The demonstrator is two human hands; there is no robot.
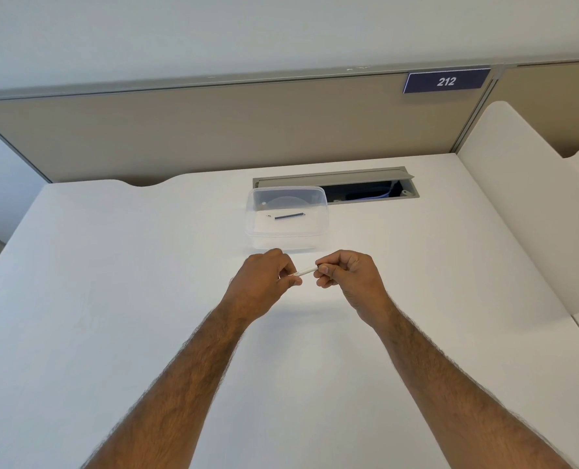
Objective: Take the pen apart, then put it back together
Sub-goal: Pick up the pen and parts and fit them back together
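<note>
Both hands hold a white pen barrel (304, 271) level above the white desk, just in front of a clear plastic box (320, 228). My left hand (264, 282) pinches the barrel's left end. My right hand (345, 275) grips its right end with thumb and fingers; whatever sits at that tip is hidden by the fingers. Inside the box lie a dark thin refill (289, 216) and a tiny part (269, 215) to its left.
Behind the box is an open cable hatch (366, 189) in the white desk (112, 265). A beige partition (213, 130) with a sign reading 212 (446, 81) closes the back. A white side panel (518, 204) stands at the right.
</note>
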